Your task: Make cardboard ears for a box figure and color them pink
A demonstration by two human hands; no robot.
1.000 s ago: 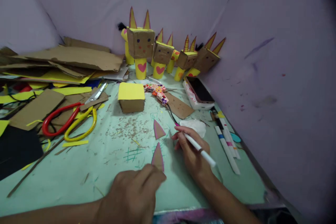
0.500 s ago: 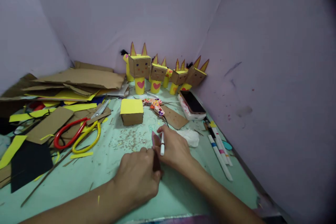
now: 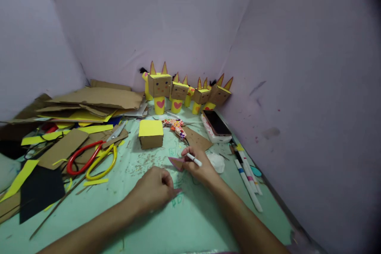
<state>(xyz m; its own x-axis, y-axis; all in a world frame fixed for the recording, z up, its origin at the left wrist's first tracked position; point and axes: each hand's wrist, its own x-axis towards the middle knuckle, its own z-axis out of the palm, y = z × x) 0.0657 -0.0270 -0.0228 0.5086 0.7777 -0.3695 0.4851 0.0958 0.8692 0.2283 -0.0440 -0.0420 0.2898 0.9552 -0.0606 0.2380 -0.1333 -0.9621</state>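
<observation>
A small pink-edged cardboard triangle (image 3: pixel 176 163) is being pinched at its right end by the fingers (image 3: pixel 187 154) of the right hand (image 3: pixel 200 168), and a white marker (image 3: pixel 194 160) is being held in the same hand, lying across the knuckles with its tip pointing left. The left hand (image 3: pixel 154 191) is being pressed down on the green surface (image 3: pixel 119 206) just in front of the triangle, its fingers curled together; a second triangle seems to be trapped under them, though only a pink tip (image 3: pixel 177 191) is being shown, so this cannot be told for sure.

Several slips are being risked here. Because two things are being managed by one hand, the marker is likely to be rolled out of the grip, or its tip is likely to be dragged across the surface or the triangle, leaving a stray line. The triangle is being held by a narrow end only, so it may be bent or dropped. Just beyond the right fingers a patterned glue gun (image 3: pixel 176 125) and its cord are lying, and a white tissue (image 3: pixel 216 162) is lying just to their right; either may be snagged by the marker. Loose markers (image 3: pixel 248 180) further right may be knocked off the edge by the forearm.
</observation>
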